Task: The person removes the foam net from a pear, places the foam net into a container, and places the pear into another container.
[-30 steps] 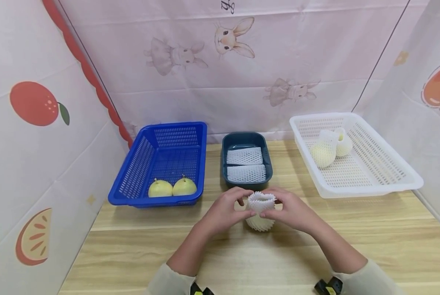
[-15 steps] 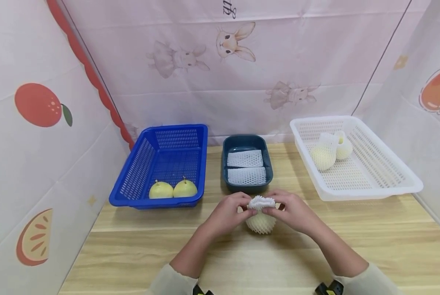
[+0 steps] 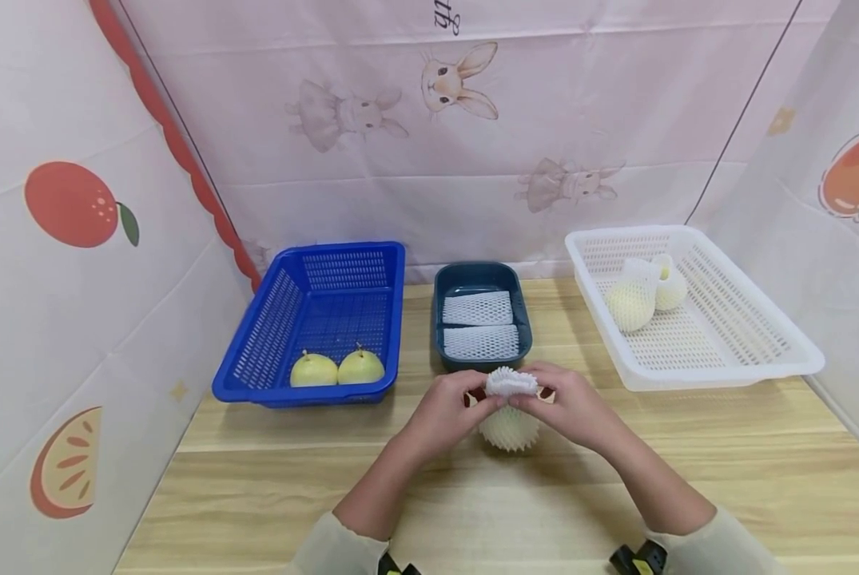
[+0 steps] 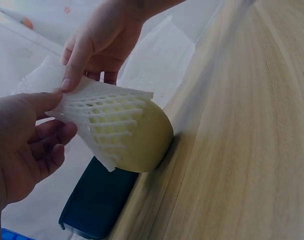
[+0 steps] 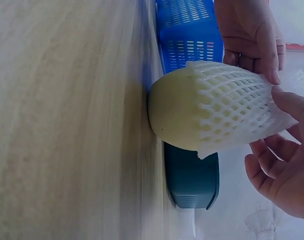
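Note:
A yellow-green pear [image 5: 172,110] stands on the wooden table between both hands, its lower part bare. A white foam net sleeve [image 4: 109,117] covers its upper part and rises past the top, bunched at its mouth. My left hand [image 3: 447,410] pinches the sleeve's left side between thumb and fingers. From the right, my right hand [image 3: 571,406] pinches the opposite side. Both thumbs meet near each other on the side facing me, as the wrist views show. The pear's top is hidden inside the sleeve.
Left stands a blue basket [image 3: 393,319] with two bare pears [image 3: 338,370]. Behind the hands, a dark green tray [image 3: 481,275] holds flat foam net sleeves [image 3: 481,342]. At right, a white basket [image 3: 731,371] holds two sleeved pears [image 3: 634,303]. Printed cloth hangs behind and at both sides.
The hands have stayed on the sleeve while its mouth has gone from a round opening to a narrower, bunched shape. Baskets and tray stand as before; the view has shifted slightly.

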Demonstrator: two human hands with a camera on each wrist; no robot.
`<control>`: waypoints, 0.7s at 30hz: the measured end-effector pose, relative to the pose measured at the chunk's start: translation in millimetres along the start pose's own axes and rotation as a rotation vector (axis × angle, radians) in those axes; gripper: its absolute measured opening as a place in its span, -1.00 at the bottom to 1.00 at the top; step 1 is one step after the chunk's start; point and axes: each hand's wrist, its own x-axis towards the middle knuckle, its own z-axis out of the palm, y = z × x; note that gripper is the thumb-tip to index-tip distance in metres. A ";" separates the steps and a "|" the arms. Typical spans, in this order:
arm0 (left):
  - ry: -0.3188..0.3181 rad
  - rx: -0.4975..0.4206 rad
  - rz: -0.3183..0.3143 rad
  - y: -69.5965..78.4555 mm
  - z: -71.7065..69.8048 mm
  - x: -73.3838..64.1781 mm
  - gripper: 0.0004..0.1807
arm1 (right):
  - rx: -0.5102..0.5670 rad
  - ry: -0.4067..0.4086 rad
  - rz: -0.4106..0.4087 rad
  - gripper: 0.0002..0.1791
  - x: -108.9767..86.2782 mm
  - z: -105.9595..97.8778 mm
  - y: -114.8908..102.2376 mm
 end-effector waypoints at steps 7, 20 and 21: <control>0.068 -0.024 0.005 6.3 -1.1 0.3 -0.84 | 0.032 -0.044 0.046 -0.66 3.7 1.8 -2.8; 0.134 -0.030 0.061 13.3 -1.2 3.9 -0.79 | 0.064 -0.078 0.103 -0.65 13.9 6.2 -10.0; 0.135 -0.036 0.054 14.0 -1.6 4.7 -0.76 | 0.055 -0.074 0.099 -0.65 14.4 5.7 -10.3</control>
